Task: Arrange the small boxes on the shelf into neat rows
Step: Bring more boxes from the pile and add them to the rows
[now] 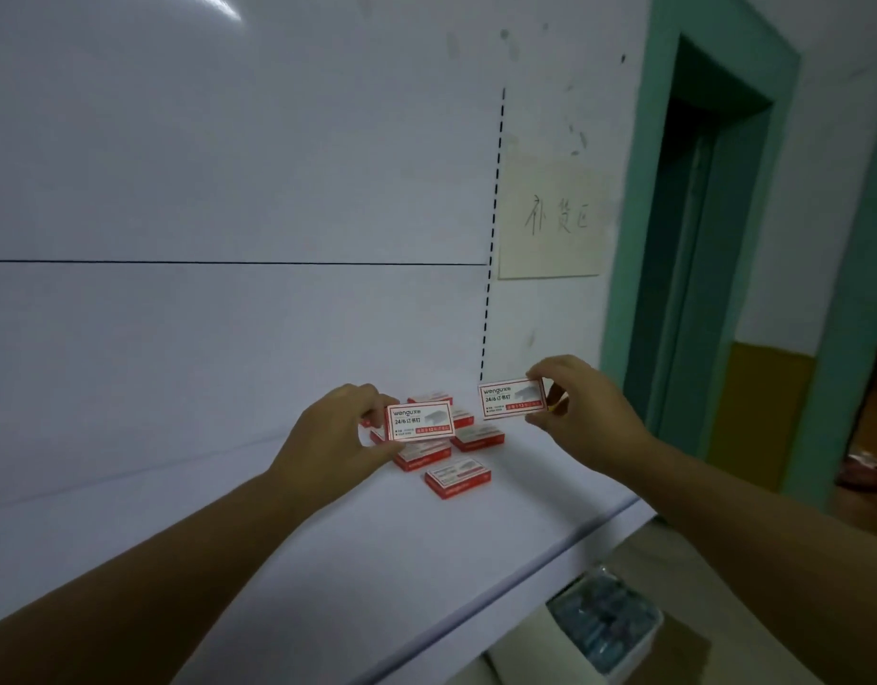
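My left hand (335,437) pinches a small red-and-white staple box (419,420), held upright with its label facing me. My right hand (582,412) pinches a second matching box (511,399) a little higher and to the right. Both are lifted above a loose cluster of several identical boxes lying flat on the white shelf (229,536); the nearest one (459,478) lies askew, another (478,436) sits behind it. Part of the cluster is hidden behind the left-hand box.
The white back wall carries a horizontal black line and a dashed vertical line (493,229). A paper note (555,220) is stuck at the right. A teal door frame (698,239) stands beyond. Below the shelf edge sits a white bin (609,630) with bluish items.
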Action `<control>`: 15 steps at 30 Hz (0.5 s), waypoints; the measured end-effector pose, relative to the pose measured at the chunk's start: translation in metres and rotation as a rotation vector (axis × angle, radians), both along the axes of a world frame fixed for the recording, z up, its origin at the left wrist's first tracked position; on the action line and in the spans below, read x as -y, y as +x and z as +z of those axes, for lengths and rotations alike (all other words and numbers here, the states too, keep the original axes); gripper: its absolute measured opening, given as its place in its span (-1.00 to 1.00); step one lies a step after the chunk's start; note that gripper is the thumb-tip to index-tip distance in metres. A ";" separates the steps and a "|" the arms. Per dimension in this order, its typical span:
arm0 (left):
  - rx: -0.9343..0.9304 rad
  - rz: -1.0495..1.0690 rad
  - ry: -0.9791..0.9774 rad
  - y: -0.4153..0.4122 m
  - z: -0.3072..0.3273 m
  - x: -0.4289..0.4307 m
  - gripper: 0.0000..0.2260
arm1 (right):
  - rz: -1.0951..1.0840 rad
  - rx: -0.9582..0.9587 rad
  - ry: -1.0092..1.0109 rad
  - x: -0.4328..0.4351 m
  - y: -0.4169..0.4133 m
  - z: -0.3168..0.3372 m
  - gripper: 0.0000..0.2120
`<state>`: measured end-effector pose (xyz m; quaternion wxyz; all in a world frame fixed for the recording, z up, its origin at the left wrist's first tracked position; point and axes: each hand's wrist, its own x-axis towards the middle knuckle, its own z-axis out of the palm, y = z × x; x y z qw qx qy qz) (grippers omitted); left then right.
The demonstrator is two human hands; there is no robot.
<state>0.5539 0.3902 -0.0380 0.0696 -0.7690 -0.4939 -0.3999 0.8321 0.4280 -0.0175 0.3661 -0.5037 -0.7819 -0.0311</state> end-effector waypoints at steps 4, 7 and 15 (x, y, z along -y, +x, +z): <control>0.052 0.042 -0.123 0.023 -0.010 -0.018 -0.69 | 0.032 0.042 -0.057 -0.030 0.021 -0.018 -0.57; 0.123 0.075 -0.201 0.037 -0.014 -0.017 -0.70 | 0.092 0.045 -0.130 -0.055 0.034 -0.030 -0.56; 0.352 0.085 -0.486 0.076 -0.036 0.013 -0.74 | 0.392 -0.017 -0.385 -0.101 0.045 -0.066 -0.74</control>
